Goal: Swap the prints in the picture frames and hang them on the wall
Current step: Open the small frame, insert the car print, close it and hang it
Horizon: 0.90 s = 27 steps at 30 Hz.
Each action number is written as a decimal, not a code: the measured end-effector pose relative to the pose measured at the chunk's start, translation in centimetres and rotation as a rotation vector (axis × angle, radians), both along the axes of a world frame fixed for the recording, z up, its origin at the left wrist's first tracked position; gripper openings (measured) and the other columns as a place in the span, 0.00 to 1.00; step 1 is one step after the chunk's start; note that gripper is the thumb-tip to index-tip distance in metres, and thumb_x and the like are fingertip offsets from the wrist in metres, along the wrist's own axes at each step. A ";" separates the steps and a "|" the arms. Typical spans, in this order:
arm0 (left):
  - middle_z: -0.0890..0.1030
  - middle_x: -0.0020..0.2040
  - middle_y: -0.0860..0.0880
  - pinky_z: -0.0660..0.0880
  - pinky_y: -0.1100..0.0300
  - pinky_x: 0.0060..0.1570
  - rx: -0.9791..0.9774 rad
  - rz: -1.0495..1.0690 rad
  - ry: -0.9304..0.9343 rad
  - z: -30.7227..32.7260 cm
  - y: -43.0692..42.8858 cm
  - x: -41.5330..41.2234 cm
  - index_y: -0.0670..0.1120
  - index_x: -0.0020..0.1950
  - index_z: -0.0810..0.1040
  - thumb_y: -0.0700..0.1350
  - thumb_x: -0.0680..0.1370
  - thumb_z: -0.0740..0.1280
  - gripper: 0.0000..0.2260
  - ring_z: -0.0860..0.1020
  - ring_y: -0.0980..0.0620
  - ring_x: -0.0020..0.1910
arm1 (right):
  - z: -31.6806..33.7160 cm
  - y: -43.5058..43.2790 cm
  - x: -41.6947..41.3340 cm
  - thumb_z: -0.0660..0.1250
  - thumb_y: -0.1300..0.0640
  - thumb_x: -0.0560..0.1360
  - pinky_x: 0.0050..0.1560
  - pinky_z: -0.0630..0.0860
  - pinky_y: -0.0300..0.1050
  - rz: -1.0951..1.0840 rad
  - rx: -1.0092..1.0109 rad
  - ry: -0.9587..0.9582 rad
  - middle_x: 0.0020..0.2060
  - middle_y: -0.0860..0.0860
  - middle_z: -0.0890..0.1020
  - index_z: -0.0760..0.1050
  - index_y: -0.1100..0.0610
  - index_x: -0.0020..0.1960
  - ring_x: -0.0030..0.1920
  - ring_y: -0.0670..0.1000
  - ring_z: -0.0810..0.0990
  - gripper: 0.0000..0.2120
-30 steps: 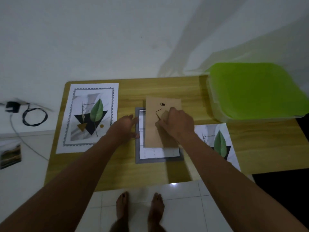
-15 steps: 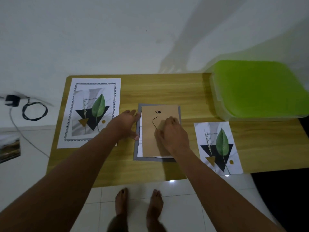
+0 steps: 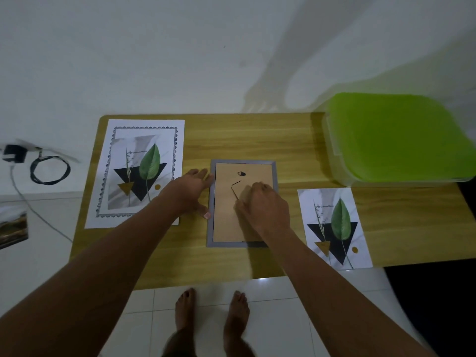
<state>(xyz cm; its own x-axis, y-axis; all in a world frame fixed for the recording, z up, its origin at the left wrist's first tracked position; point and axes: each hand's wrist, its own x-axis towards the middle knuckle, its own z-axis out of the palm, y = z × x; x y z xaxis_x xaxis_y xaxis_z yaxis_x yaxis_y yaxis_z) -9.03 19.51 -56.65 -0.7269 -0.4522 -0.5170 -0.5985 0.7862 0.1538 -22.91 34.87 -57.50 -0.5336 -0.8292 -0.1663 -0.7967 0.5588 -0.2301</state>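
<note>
The grey frame lies face-down mid-bench, its brown backing board seated inside — fastening and hanging remain. Right hand presses the board, fingers curled, clasping nothing; left hand, grip spread apart, steadies the frame's nine-o'clock edge. A loose small print lies at three o'clock, a large print at nine.

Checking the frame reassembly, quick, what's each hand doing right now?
Left hand: open, fingers spread against the grey frame's left edge.
Right hand: open, fingers pressing on the brown backing board, gripping nothing.

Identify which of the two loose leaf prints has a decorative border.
The larger print, left of the frame. The smaller print on the right has none.
</note>
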 end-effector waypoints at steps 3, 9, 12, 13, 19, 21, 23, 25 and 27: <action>0.53 0.80 0.46 0.61 0.45 0.72 -0.004 0.003 -0.002 0.0 0.1 -0.1 0.46 0.80 0.52 0.57 0.69 0.75 0.48 0.50 0.45 0.78 | -0.3 0.4 -0.2 0.62 0.43 0.80 0.48 0.77 0.45 0.061 -0.007 -0.001 0.56 0.55 0.78 0.71 0.61 0.62 0.57 0.53 0.78 0.23; 0.53 0.80 0.46 0.60 0.46 0.73 0.004 0.014 0.011 -0.1 0.3 -0.1 0.46 0.80 0.52 0.57 0.69 0.76 0.48 0.50 0.45 0.78 | -0.6 0.8 -0.4 0.59 0.47 0.82 0.64 0.71 0.50 0.208 -0.032 -0.036 0.68 0.60 0.71 0.67 0.61 0.67 0.69 0.58 0.68 0.21; 0.53 0.80 0.46 0.60 0.47 0.72 0.008 0.009 0.008 0.0 0.3 -0.1 0.46 0.80 0.51 0.57 0.69 0.75 0.48 0.50 0.46 0.78 | -0.8 0.9 -1.0 0.61 0.47 0.81 0.68 0.66 0.53 0.253 -0.040 -0.106 0.69 0.59 0.69 0.69 0.60 0.66 0.72 0.59 0.64 0.20; 0.53 0.80 0.46 0.60 0.47 0.72 0.008 0.006 0.003 0.0 0.3 -0.2 0.46 0.80 0.51 0.57 0.69 0.75 0.48 0.50 0.45 0.78 | -0.9 1.2 -1.3 0.62 0.46 0.81 0.70 0.64 0.54 0.281 -0.050 -0.128 0.71 0.59 0.68 0.69 0.59 0.66 0.73 0.59 0.62 0.20; 0.52 0.80 0.45 0.60 0.45 0.73 0.011 0.007 -0.005 0.1 0.5 -0.1 0.44 0.80 0.50 0.57 0.70 0.75 0.48 0.50 0.45 0.78 | -1.8 4.1 -2.6 0.58 0.30 0.76 0.78 0.48 0.56 0.481 0.077 -0.183 0.79 0.59 0.53 0.56 0.56 0.79 0.79 0.57 0.49 0.42; 0.51 0.80 0.45 0.60 0.45 0.73 0.011 0.011 -0.004 0.1 0.6 -0.1 0.44 0.80 0.49 0.57 0.70 0.75 0.48 0.49 0.45 0.78 | -1.9 4.3 -2.9 0.57 0.27 0.74 0.78 0.44 0.54 0.529 0.137 -0.137 0.80 0.59 0.46 0.49 0.56 0.81 0.80 0.56 0.44 0.47; 0.51 0.80 0.45 0.60 0.45 0.72 0.008 0.016 0.004 0.1 0.7 -0.1 0.44 0.80 0.49 0.56 0.70 0.75 0.48 0.49 0.46 0.78 | -2.1 4.2 -2.9 0.56 0.27 0.73 0.79 0.43 0.55 0.554 0.160 -0.105 0.79 0.60 0.45 0.46 0.56 0.81 0.79 0.57 0.43 0.48; 0.50 0.80 0.45 0.60 0.45 0.73 0.010 0.022 0.010 -0.1 0.7 0.0 0.44 0.80 0.49 0.56 0.70 0.75 0.48 0.49 0.46 0.78 | -2.2 4.1 -3.0 0.53 0.26 0.73 0.78 0.44 0.56 0.571 0.169 -0.089 0.79 0.61 0.45 0.46 0.56 0.81 0.79 0.58 0.43 0.48; 0.49 0.80 0.45 0.59 0.46 0.74 0.009 0.026 0.006 -0.2 0.7 0.0 0.44 0.80 0.49 0.56 0.70 0.75 0.48 0.48 0.46 0.79 | -2.3 4.1 -3.0 0.52 0.26 0.73 0.78 0.44 0.56 0.578 0.175 -0.079 0.79 0.62 0.46 0.46 0.57 0.80 0.79 0.59 0.43 0.48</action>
<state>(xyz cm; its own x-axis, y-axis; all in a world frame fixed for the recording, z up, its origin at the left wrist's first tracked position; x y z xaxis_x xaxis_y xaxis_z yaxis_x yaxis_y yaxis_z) -9.01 20.19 -56.81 -0.7180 -0.4658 -0.5172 -0.6176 0.7691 0.1647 -25.86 38.98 -59.85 0.0146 -0.9378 -0.3470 -0.9668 0.0754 -0.2443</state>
